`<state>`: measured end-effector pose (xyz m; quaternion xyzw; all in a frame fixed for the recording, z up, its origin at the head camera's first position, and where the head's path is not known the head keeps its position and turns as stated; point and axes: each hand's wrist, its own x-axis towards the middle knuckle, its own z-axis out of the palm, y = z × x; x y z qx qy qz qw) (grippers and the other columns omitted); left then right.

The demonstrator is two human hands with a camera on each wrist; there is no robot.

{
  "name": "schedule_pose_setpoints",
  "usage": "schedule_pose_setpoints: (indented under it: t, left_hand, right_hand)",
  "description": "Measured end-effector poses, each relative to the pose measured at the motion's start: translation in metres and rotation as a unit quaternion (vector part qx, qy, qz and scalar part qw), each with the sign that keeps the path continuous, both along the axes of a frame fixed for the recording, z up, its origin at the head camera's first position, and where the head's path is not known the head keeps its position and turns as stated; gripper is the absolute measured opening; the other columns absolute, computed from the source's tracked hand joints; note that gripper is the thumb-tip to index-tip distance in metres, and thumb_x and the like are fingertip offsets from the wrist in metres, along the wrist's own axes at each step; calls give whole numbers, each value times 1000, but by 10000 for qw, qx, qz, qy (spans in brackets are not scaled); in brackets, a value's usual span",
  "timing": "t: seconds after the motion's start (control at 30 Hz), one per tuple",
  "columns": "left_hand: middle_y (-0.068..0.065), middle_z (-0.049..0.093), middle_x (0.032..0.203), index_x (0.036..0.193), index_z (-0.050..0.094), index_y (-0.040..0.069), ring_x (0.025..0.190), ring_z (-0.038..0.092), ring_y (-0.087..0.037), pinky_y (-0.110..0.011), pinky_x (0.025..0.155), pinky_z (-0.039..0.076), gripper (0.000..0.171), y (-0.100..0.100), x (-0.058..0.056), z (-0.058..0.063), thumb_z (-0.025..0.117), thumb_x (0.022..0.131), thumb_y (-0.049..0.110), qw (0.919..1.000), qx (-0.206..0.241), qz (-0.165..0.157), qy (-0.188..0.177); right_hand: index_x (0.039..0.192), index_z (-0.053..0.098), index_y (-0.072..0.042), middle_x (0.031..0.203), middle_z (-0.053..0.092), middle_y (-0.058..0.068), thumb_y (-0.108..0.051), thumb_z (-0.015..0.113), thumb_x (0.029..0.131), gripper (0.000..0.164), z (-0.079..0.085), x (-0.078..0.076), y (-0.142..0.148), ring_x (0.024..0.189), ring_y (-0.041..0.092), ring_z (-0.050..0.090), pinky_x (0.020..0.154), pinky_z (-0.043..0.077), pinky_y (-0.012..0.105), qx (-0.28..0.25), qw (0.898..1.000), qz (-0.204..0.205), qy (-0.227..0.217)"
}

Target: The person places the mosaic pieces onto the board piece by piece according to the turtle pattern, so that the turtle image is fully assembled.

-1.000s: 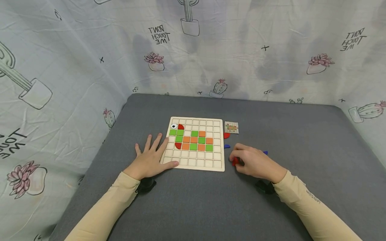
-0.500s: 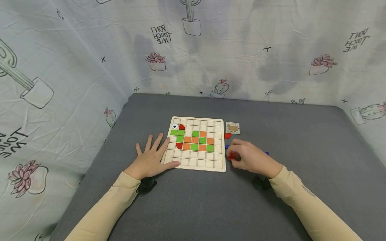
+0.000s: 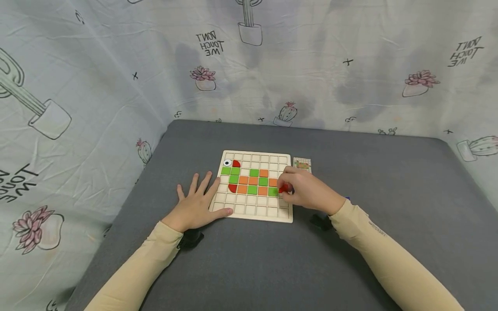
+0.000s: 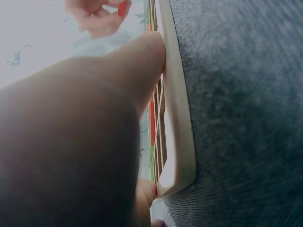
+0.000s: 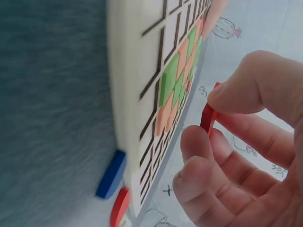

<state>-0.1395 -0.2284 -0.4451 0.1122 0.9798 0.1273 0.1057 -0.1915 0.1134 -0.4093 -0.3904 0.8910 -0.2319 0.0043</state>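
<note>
A wooden grid board (image 3: 253,210) lies on the grey table, with green, orange and red tiles and a round eye piece (image 3: 227,163) set in its squares. My left hand (image 3: 193,206) is spread out at the board's left side, its thumb resting on the near edge. Over the right part of the board, my right hand (image 3: 309,188) pinches a small red tile (image 5: 208,116) between thumb and fingers. The right wrist view shows this tile held on edge, apart from the board. Green tiles (image 5: 168,80) sit in the grid close by.
Beside the board's right edge lie a blue piece (image 5: 111,175) and another red piece (image 5: 120,207). A small pattern card (image 3: 302,163) is at the back right, partly covered by my right hand. Another blue piece (image 3: 348,198) shows behind the right wrist. A patterned cloth (image 3: 241,86) hangs behind the table.
My right hand has moved left and away from me with the red tile, from the table beside the board to over its right columns. The left hand stays in place.
</note>
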Motion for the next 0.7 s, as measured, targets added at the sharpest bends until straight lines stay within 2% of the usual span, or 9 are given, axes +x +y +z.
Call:
schedule_pose_setpoints:
  t: [0.33, 0.57, 0.7]
  left_hand:
    - [-16, 3, 176, 169, 15, 18, 159, -5, -51, -89, 108, -1, 110, 0, 0, 1, 56, 89, 81, 10000, -16, -8, 27]
    - [-16, 4, 176, 169, 14, 18, 159, -4, -52, -89, 108, 0, 110, 0, 1, 2, 54, 90, 82, 10000, -44, -18, 31]
    - [-16, 5, 176, 169, 15, 18, 159, -4, -52, -89, 108, 0, 110, 0, 2, 2, 54, 89, 82, 10000, -10, -20, 42]
  right_hand:
    - [95, 74, -11, 93, 62, 1, -2, 73, 86, 13, 3, -23, -33, 77, 13, 52, 69, 47, 29, -55, 9999, 72, -48]
    - [97, 73, -10, 96, 63, 3, -5, 72, 88, 11, 3, -39, -58, 81, 16, 53, 73, 48, 31, -10, 9995, 52, -324]
    - [99, 73, -10, 99, 64, 4, -7, 73, 90, 9, 0, -46, -71, 82, 18, 53, 76, 49, 32, 104, 9993, 61, -342]
